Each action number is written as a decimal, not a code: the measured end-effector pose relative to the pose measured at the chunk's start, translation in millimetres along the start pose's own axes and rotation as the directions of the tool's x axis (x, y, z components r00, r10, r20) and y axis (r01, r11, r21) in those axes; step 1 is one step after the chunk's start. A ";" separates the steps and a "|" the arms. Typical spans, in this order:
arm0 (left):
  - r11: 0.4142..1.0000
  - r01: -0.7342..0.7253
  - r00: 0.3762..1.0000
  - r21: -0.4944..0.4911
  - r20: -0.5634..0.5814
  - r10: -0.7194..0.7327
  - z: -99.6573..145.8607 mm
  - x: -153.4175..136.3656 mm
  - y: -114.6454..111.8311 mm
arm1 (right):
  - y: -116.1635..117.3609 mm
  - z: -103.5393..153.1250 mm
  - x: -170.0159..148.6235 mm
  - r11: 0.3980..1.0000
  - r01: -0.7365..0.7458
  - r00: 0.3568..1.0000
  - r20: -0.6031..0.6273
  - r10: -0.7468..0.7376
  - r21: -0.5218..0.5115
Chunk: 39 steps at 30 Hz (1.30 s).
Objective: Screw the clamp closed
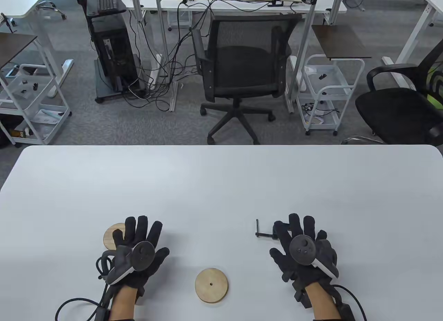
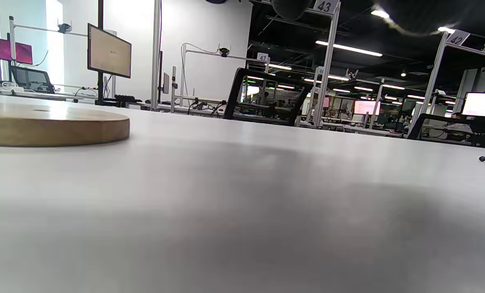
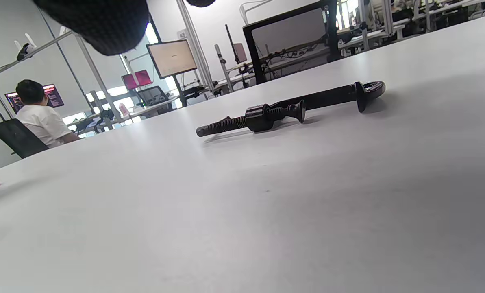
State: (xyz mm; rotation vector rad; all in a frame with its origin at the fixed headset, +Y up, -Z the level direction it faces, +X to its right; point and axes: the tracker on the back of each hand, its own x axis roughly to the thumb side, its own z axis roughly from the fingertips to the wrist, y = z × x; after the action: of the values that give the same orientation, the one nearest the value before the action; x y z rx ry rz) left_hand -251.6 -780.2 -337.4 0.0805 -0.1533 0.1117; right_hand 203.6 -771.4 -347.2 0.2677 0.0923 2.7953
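A small black C-clamp (image 1: 265,233) lies flat on the white table (image 1: 221,182). Its threaded screw and T-handle stick out to the left, and its frame is hidden under my right hand (image 1: 300,246). In the right wrist view the clamp (image 3: 291,108) lies on the table with the screw pad apart from the far jaw. My right fingers (image 3: 100,20) hang spread above it and grip nothing. My left hand (image 1: 137,244) lies spread and empty on the table at the left, its fingers partly over a wooden disc (image 1: 112,235).
A second wooden disc (image 1: 211,285) with a centre hole lies between my hands near the front edge. The first disc shows close by in the left wrist view (image 2: 51,124). An office chair (image 1: 242,71) stands beyond the table's far edge.
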 end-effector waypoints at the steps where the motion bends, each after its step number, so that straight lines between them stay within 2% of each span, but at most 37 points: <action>1: 1.000 -0.005 1.000 -0.003 -0.003 0.005 0.0 -0.1 -0.2 | -0.2 0.0 0.1 1.000 0.001 1.000 -0.002 -0.001 0.001; 17: 0.999 -0.006 1.000 -0.037 -0.001 0.006 -0.7 7.8 -3.3 | -2.5 -1.4 -0.6 1.000 0.023 1.000 0.016 -0.023 0.013; 22: 0.994 0.009 1.000 -0.109 -0.010 -0.010 -4.9 10.0 -9.6 | -4.4 -0.2 1.7 0.999 0.034 0.999 0.028 -0.034 0.006; 27: 0.988 -0.015 0.998 -0.157 -0.056 0.006 -14.2 5.7 3.8 | -4.4 -1.9 4.0 0.999 0.029 0.999 0.040 -0.029 0.017; 30: 0.984 0.019 0.997 -0.180 -0.075 -0.033 -19.1 -4.8 16.6 | -4.2 -1.3 3.6 0.999 0.028 0.999 0.042 -0.029 0.015; 35: 0.982 -0.063 0.988 -0.178 -0.147 0.036 -24.9 -33.9 35.9 | -4.3 -0.6 3.1 0.999 0.033 0.999 0.036 -0.034 0.016; 39: 0.975 -0.095 0.978 -0.202 -0.202 0.053 -30.2 -55.5 43.1 | -4.3 -0.2 2.7 0.999 0.035 0.999 0.033 -0.036 0.013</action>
State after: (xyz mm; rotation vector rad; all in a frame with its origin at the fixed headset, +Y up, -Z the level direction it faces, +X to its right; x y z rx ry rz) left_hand -306.7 -740.6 -372.8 -0.1483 0.0288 0.1767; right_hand 202.4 -766.4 -347.4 0.3118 0.1062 2.7549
